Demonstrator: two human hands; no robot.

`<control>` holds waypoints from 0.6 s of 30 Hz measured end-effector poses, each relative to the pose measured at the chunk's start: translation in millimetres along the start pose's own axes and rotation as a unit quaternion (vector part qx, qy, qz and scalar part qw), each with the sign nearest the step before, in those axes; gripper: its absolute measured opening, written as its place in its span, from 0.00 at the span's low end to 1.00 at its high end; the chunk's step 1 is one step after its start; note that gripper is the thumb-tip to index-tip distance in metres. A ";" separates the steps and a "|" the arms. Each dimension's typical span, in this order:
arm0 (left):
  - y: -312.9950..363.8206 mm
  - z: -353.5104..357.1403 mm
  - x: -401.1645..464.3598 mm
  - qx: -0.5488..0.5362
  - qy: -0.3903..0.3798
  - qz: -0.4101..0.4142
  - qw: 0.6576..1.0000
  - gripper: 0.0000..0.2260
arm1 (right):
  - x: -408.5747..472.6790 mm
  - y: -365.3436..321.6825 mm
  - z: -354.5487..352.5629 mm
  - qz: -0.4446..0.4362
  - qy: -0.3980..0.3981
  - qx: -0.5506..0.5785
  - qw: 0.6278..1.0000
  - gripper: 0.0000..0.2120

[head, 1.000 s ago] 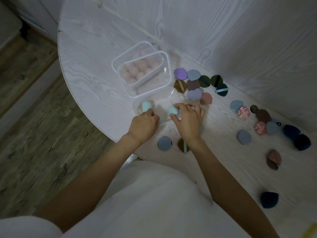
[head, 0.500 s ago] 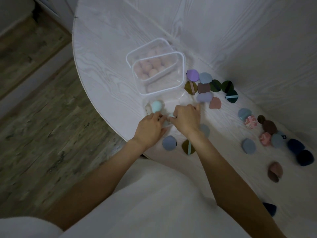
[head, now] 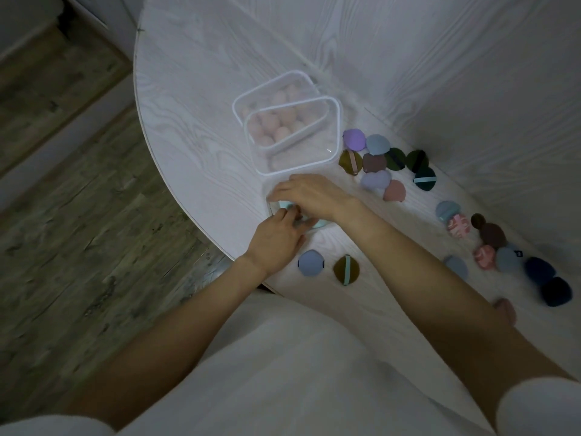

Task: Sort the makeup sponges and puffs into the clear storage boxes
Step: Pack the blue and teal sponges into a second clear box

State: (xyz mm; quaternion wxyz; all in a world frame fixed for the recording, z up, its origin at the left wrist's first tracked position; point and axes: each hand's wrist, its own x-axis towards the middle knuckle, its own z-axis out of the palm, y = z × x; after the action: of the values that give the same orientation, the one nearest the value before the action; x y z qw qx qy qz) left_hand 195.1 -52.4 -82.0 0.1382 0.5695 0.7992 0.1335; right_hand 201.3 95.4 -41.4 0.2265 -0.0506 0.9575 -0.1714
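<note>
A small clear box (head: 271, 212) stands near the table's front edge, holding two teal sponges (head: 284, 205). My right hand (head: 311, 196) reaches across the top of this box, its fingers stretched left over one teal sponge. At the box's near wall, my left hand (head: 276, 240) holds on with curled fingertips. Behind it is a larger clear box (head: 333, 136), and one further back (head: 239, 105) holds several pink sponges (head: 273, 124). Flat puffs lie loose to the right: a purple puff (head: 354, 139), a pink puff (head: 394, 191), a blue-grey puff (head: 310, 262) and an olive puff (head: 346, 269).
More puffs and dark blue sponges (head: 556, 291) are strewn along the right side, up to the wall panel (head: 471, 89). The table's curved edge (head: 188, 212) drops to a wooden floor (head: 78, 231) on the left. My forearms cross the front of the table.
Both hands carried a teal sponge to the small box. The left hand let its sponge go and dropped to the box's near wall. The right hand has moved left across the box.
</note>
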 end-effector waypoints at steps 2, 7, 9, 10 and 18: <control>-1.2 -1.8 -2.3 -0.004 -0.009 0.000 1.000 0.20 | 1.2 4.2 2.1 0.003 -0.002 -0.043 0.999 0.11; -3.2 -7.4 -5.2 -0.019 -0.018 0.002 1.000 0.19 | -43.0 19.4 9.7 0.087 0.135 -0.039 0.986 0.12; -2.1 -8.0 -3.6 -0.012 -0.020 0.003 1.000 0.19 | -60.5 19.1 12.3 0.142 0.159 -0.050 0.976 0.10; -1.6 -7.4 -2.7 -0.005 -0.020 0.006 1.000 0.20 | -66.6 16.9 13.2 0.160 0.155 -0.080 0.972 0.10; -5.3 -2.5 2.5 0.053 -0.015 0.047 0.997 0.24 | -72.3 8.1 19.6 0.253 0.040 -0.126 0.958 0.12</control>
State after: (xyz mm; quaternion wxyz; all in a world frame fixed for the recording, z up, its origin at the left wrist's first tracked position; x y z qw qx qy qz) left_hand 188.8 -51.8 -81.8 0.1133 0.6149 0.7753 0.0890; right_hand 274.4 109.6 -30.5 0.2156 0.1719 0.9611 0.0119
